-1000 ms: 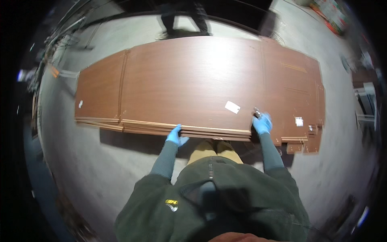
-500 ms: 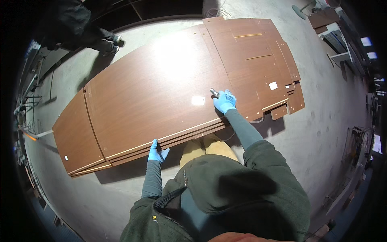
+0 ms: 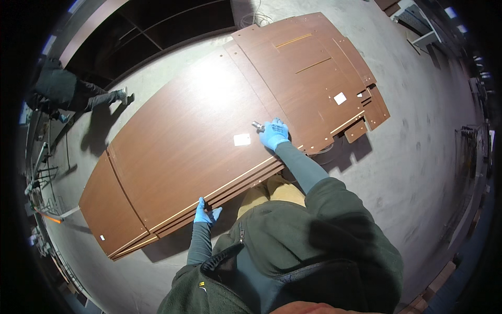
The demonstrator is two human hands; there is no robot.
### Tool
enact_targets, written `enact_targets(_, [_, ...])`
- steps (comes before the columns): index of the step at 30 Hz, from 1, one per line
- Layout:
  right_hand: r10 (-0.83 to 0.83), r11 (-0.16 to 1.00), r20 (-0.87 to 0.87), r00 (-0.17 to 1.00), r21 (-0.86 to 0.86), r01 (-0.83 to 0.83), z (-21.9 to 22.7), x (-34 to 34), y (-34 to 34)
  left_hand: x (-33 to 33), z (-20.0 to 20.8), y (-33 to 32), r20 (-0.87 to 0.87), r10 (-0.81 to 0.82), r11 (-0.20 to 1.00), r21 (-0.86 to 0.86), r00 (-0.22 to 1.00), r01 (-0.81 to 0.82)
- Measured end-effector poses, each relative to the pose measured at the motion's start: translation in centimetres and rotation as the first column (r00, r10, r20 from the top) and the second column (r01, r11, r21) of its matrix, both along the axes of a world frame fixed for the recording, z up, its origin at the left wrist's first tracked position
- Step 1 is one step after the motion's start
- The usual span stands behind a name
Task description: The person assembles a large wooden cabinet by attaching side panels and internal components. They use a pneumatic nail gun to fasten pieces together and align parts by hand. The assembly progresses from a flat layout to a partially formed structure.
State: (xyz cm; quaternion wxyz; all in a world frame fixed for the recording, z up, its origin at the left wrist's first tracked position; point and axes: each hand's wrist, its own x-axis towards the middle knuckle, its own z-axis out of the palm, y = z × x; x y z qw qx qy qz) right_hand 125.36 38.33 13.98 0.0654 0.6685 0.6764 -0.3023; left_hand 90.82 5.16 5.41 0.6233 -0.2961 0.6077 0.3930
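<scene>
Two white labels [image 3: 242,139] on brown panels [image 3: 198,131]

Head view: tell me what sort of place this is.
Probably a furniture workshop or assembly floor: stacked brown wood panels with drilled holes lie on a bare concrete floor, with dark open shelving behind.

1 head-worn fisheye view, looking steeply down from above, brown panels [image 3: 198,136] near, rim bent

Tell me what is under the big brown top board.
Under the top board, edges of more brown boards show, stacked along the near side, where the left hand grips. The right hand rests on top. The floor beneath the stack is covered.
</scene>
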Motion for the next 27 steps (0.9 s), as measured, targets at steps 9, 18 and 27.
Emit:
enact_targets(9, [0.093,0.996,-0.108,0.99,-0.007,-0.095,0.0,1.3,-0.1,-0.4,0.9,0.4,0.024,0.066,0.993,-0.102,0.998,-0.063])
enact_targets(18, [-0.534,0.817,-0.214,0.818,0.115,0.564,1.2,16.5,-3.8,-0.7,0.0,0.0,0.06,-0.123,0.985,-0.115,0.991,0.129])
enact_targets(27, [-0.838,0.528,-0.436,0.328,-0.495,0.69,-6.7,28.7,-6.7,6.0,1.6,5.0,0.026,-0.145,0.967,-0.208,0.989,0.148])
